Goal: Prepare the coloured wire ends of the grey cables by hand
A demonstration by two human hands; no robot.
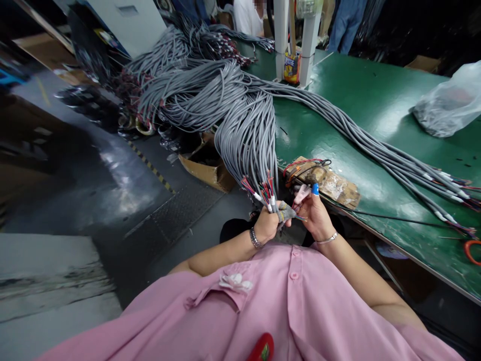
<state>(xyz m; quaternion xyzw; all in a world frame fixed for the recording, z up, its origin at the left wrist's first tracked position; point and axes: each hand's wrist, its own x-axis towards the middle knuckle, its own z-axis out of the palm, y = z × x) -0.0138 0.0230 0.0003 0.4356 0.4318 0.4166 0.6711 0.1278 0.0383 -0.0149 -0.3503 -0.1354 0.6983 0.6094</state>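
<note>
Two hands [267, 223] [313, 213] on round grey rubbery cables [248, 135], frayed coloured tips.

You wore a pink button-up shirt [285, 306] with short sleeves, its matching pink buttons running down the front and a small crumpled white fabric flower [236, 282] pinned at the edge of the collar flap. Your left hand [267, 224] carried a dark beaded metal bracelet [256, 238] at the wrist, while your right hand [314, 214] had a thin silver bangle [326, 239] there. On that right hand one fingertip was capped with a blue finger cot [314, 189] and the neighbouring finger was wrapped in pale pink tape [302, 193].
</note>
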